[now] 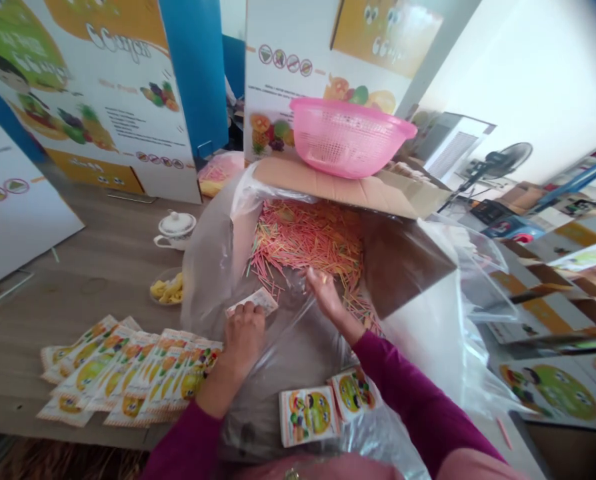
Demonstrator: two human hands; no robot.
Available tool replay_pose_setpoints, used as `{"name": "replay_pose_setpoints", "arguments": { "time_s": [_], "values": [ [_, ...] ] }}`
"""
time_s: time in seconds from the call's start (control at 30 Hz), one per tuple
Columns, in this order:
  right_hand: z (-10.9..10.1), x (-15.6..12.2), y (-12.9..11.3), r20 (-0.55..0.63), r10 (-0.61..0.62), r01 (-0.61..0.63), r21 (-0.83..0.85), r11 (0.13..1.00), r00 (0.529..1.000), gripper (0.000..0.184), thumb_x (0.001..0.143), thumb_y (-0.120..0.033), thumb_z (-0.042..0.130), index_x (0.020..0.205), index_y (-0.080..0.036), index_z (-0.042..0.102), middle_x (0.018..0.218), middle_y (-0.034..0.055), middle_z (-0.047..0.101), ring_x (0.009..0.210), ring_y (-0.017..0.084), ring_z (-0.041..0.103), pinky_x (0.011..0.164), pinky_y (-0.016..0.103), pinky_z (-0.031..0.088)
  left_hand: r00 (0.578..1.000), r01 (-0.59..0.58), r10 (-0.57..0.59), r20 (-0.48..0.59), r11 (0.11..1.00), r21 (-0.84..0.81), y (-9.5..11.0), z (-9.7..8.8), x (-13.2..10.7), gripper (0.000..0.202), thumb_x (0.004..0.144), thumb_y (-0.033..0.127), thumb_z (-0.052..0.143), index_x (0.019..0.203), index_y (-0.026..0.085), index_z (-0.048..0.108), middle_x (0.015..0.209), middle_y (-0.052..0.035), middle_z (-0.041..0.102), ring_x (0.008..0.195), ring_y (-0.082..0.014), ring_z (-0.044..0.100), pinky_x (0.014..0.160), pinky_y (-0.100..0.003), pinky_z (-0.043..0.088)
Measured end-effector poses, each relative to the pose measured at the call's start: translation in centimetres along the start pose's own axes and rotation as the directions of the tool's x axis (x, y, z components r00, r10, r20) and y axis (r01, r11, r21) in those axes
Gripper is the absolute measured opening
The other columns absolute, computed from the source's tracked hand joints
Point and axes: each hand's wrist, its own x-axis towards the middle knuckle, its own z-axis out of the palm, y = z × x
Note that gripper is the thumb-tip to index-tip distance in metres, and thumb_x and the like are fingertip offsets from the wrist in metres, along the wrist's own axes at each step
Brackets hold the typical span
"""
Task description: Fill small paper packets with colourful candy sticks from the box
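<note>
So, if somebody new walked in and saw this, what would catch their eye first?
Probably the bright pink plastic basket by the far flap of the open cardboard box, at upper middle. Next, the heap of thin, mostly pink sticks inside that box, just beyond the right hand. Then the colourful printed packets spread overlapping on the table at lower left.
</note>
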Motion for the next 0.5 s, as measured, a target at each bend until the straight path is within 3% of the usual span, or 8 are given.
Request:
{"name": "replay_pose_setpoints", "arguments": {
  "time_s": [0.03, 0.1, 0.2, 0.33, 0.43, 0.5],
  "values": [
    [-0.3, -2.1, 0.7, 0.102, -0.010, 0.020, -0.095, 0.995, 0.995, 0.072, 0.098, -0.087, 0.051, 0.081, -0.020, 0.073, 0.058, -0.0033, 0.046, 0.054, 0.014, 0.042, 0.056, 0.028, 0.040, 1.000, 0.001, -0.001, 0.003, 1.000, 0.012, 0.1, -0.1, 0.0, 0.043, 0.101, 0.007, 0.043, 0.120, 0.010, 0.081, 0.124, -0.0228, 0.077, 0.122, -0.0350, 0.072, 0.102, -0.045, 0.055],
    [-0.9, -4.9, 1.7, 0.292, -0.087, 0.173, -0.284, 0.943, 0.952, 0.078, 0.102, -0.088, 0.039, 0.074, -0.022, 0.070, 0.065, 0.0017, 0.056, 0.066, 0.018, 0.052, 0.071, 0.034, 0.049, 1.000, 0.013, -0.013, 0.009, 0.999, 0.032, 0.0, -0.4, 0.3, 0.041, 0.100, 0.007, 0.046, 0.120, 0.011, 0.082, 0.125, -0.0221, 0.077, 0.122, -0.0347, 0.072, 0.099, -0.043, 0.055],
    [-1.4, -6.0, 2.0, 0.495, -0.178, 0.415, -0.424, 0.805, 0.851, 0.076, 0.112, -0.076, 0.027, 0.074, -0.023, 0.068, 0.076, 0.0050, 0.066, 0.083, 0.022, 0.060, 0.100, 0.042, 0.050, 0.999, 0.040, -0.039, -0.020, 0.998, 0.047, -0.5, -0.6, 1.0, 0.036, 0.098, 0.011, 0.051, 0.115, 0.014, 0.082, 0.124, -0.0202, 0.078, 0.121, -0.0354, 0.071, 0.096, -0.042, 0.056],
    [-1.4, -5.4, 1.9, 0.550, -0.179, 0.475, -0.462, 0.749, 0.816, 0.062, 0.118, -0.059, 0.033, 0.089, -0.023, 0.075, 0.091, 0.0062, 0.074, 0.098, 0.022, 0.065, 0.112, 0.043, 0.045, 0.991, 0.032, -0.023, -0.133, 0.998, 0.062, -1.6, 0.2, 1.5, 0.034, 0.098, 0.012, 0.051, 0.104, 0.017, 0.084, 0.116, -0.0179, 0.080, 0.121, -0.0355, 0.069, 0.099, -0.043, 0.054],
    [-1.1, -5.4, 2.4, 0.543, -0.181, 0.450, -0.416, 0.790, 0.820, 0.070, 0.114, -0.070, 0.036, 0.078, -0.023, 0.074, 0.087, 0.0066, 0.074, 0.093, 0.022, 0.065, 0.108, 0.044, 0.047, 0.989, 0.022, -0.015, -0.146, 0.999, 0.044, -2.2, 1.1, 1.3, 0.035, 0.099, 0.014, 0.050, 0.098, 0.020, 0.085, 0.116, -0.0166, 0.081, 0.116, -0.0333, 0.072, 0.094, -0.041, 0.055],
    [-1.1, -5.4, 2.5, 0.493, -0.159, 0.349, -0.321, 0.880, 0.855, 0.078, 0.107, -0.083, 0.038, 0.067, -0.023, 0.069, 0.074, 0.0044, 0.069, 0.077, 0.020, 0.062, 0.097, 0.043, 0.052, 0.987, 0.013, -0.010, -0.159, 1.000, 0.023, -2.8, 1.5, 1.2, 0.035, 0.100, 0.017, 0.051, 0.096, 0.020, 0.085, 0.115, -0.0165, 0.081, 0.111, -0.0319, 0.073, 0.093, -0.040, 0.054]
  ]
}}
